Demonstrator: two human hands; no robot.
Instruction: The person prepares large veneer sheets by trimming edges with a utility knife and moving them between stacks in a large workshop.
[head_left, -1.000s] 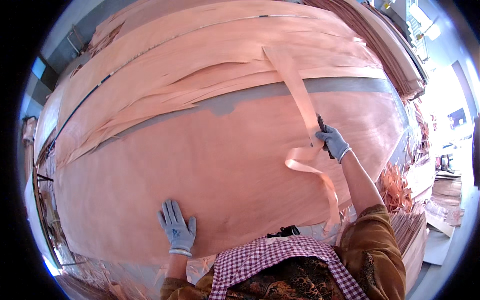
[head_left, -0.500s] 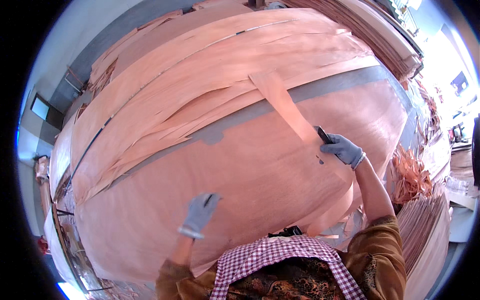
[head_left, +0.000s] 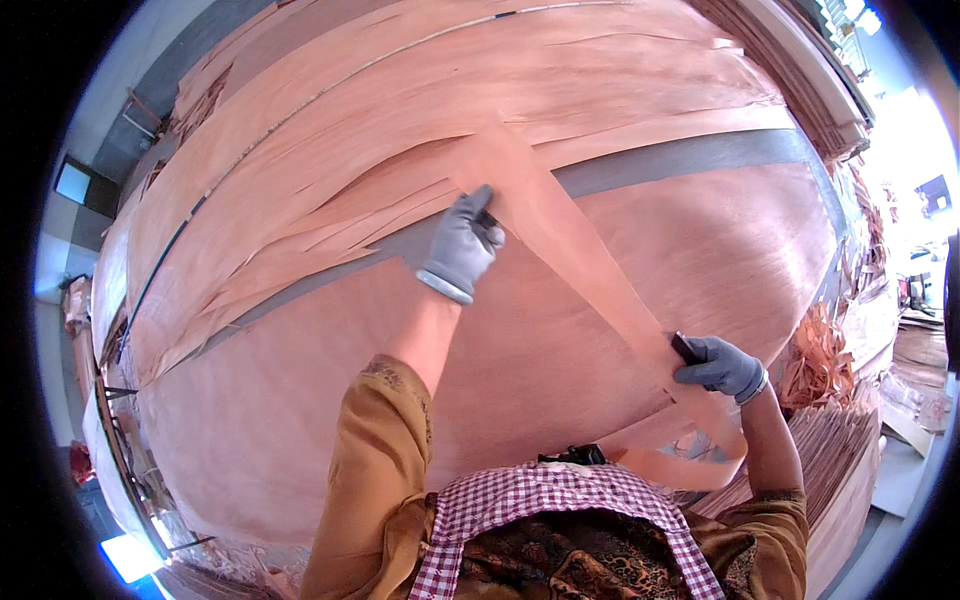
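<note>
A long thin strip of pinkish wood veneer [head_left: 580, 250] runs diagonally across a wide veneer sheet [head_left: 330, 400]. My left hand [head_left: 463, 243], in a grey glove, reaches far forward and pinches the strip's upper part near the grey gap. My right hand [head_left: 722, 367], also gloved, grips the strip's lower part together with a small dark tool [head_left: 685, 347]. Below that hand the strip curls down [head_left: 690, 465] toward my checked apron.
A grey table band [head_left: 690, 160] shows between the near sheet and the torn veneer sheets [head_left: 420, 110] beyond it. Veneer scraps [head_left: 820, 350] pile at the right edge, with stacked sheets [head_left: 830, 470] below them. A blue-lit opening [head_left: 72, 182] lies far left.
My left hand rose from the near sheet and reached forward to grip the strip's upper part. My right hand drew back and down to the right along the strip.
</note>
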